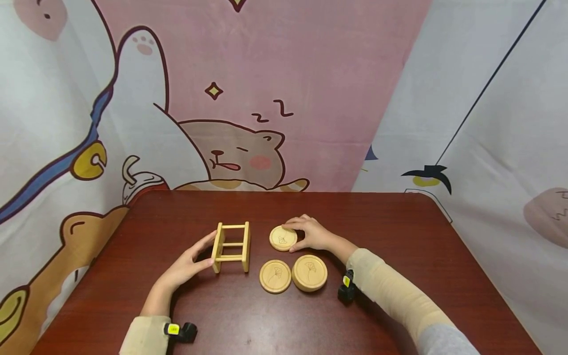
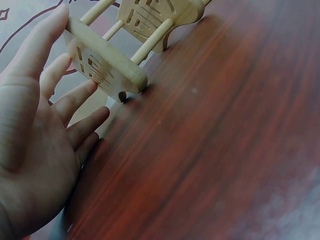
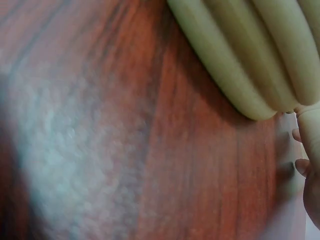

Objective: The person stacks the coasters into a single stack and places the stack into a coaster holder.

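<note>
A small wooden coaster rack point(image 1: 245, 246), two slotted side panels joined by rods, stands on the table left of the middle. My left hand point(image 1: 188, 266) touches its left panel with thumb and fingertips; in the left wrist view the fingers are spread and fairly straight. My right hand point(image 1: 312, 234) holds a round wooden coaster point(image 1: 282, 238) by its right edge, between thumb and fingers. Nearer me lie another round coaster point(image 1: 275, 277) and a stack of coasters point(image 1: 310, 273), their tops engraved with a leaf. In the right wrist view the stacked coasters point(image 3: 235, 55) hide part of the right hand.
The dark red-brown wooden table point(image 1: 399, 217) has rounded far corners. Behind it hangs a cloth point(image 1: 328, 98) printed with cartoon animals. A black wrist camera point(image 1: 182, 332) is on the left forearm, another camera point(image 1: 346, 291) on the right.
</note>
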The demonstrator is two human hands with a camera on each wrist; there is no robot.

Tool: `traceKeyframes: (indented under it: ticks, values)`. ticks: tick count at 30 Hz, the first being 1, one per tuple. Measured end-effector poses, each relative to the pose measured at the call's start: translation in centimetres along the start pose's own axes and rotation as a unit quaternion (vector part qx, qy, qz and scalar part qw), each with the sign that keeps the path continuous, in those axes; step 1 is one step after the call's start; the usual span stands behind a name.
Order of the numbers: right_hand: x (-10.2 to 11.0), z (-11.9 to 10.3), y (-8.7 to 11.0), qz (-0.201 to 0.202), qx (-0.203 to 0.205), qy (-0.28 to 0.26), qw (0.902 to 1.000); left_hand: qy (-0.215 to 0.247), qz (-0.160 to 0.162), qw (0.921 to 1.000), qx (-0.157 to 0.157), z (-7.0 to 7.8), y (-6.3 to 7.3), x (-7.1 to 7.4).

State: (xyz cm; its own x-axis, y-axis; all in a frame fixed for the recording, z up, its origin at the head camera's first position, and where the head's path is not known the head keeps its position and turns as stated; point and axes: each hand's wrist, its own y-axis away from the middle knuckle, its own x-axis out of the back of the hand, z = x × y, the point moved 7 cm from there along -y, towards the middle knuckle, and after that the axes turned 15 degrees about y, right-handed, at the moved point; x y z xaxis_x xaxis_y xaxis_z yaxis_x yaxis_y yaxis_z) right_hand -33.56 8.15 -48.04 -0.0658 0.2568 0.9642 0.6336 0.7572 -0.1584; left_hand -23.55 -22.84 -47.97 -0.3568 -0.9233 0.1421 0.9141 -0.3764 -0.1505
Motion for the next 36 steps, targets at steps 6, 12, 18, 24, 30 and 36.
traceKeyframes:
  ticks: [6,12,18,24,30,36]
  values:
    - [0.3,0.1,0.2,0.02,0.003,-0.002,0.9998,0.003,0.003,1.0,0.008,0.0,0.0,0.0]
    - [0.9,0.3,0.5,0.049,0.006,-0.008,0.9987,0.001,0.005,1.0,0.008,-0.1,-0.1,0.2]
    - [1.6,0.6,0.9,0.071,0.001,-0.02,0.9973,-0.003,0.007,0.9999,0.008,-0.2,-0.2,0.2]
    - [2.2,0.8,1.3,0.068,-0.023,-0.03,0.997,-0.001,0.007,0.9999,0.013,-0.3,-0.1,0.1]
    - [2.9,1.2,2.0,0.075,-0.048,-0.035,0.9954,0.001,0.009,0.9998,0.015,-0.2,-0.1,0.0]
    - [3.6,1.3,2.7,0.085,-0.057,-0.042,0.9939,-0.004,0.01,0.9998,0.017,-0.3,0.0,0.1]
